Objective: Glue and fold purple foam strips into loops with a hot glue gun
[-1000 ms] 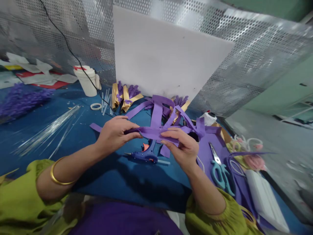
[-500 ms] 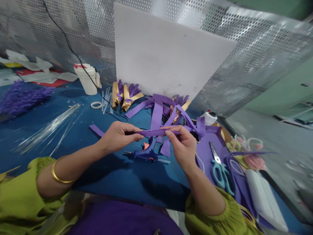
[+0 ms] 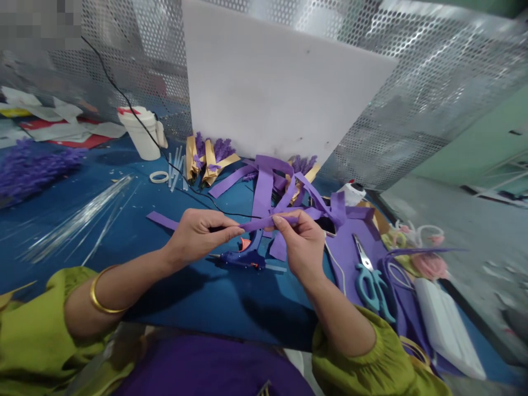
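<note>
Fingers (image 3: 231, 233) of left hand (image 3: 193, 235) and right hand (image 3: 306, 245) pinch one purple strip (image 3: 256, 223).

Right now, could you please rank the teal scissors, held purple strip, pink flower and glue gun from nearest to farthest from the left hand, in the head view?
1. Purple strip: held in the left hand.
2. Glue gun: below, to the right.
3. Teal scissors: past the right hand.
4. Pink flower: further right.

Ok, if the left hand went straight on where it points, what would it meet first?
Along the purple strip it holds, the left hand would probably meet the right hand; depth is unclear.
</note>
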